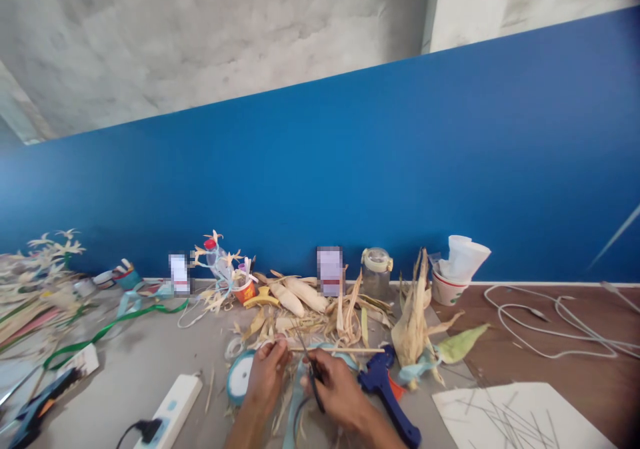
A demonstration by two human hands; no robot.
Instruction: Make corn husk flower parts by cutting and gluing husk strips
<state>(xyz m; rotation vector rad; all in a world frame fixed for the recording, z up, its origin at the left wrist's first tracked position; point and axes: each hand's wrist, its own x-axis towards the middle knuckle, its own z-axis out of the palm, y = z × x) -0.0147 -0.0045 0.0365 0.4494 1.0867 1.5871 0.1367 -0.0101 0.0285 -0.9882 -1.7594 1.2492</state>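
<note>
My right hand is closed around dark-handled scissors, whose blades point up and away from me. Just left of it, my left hand has thumb and fingers pinched together; what lies between them is too small to make out. A thin pale stick runs crosswise behind the scissors. Beside my left wrist is a ribbon spool with a white centre and blue edge. Light blue ribbon trails between my forearms. To the right of my right hand lies a dark blue glue gun.
Dried corn husks are heaped behind my hands, near a lidded jar and a paper cup. A white power strip lies front left. Thin wires rest on white card at right; a cable loops behind it.
</note>
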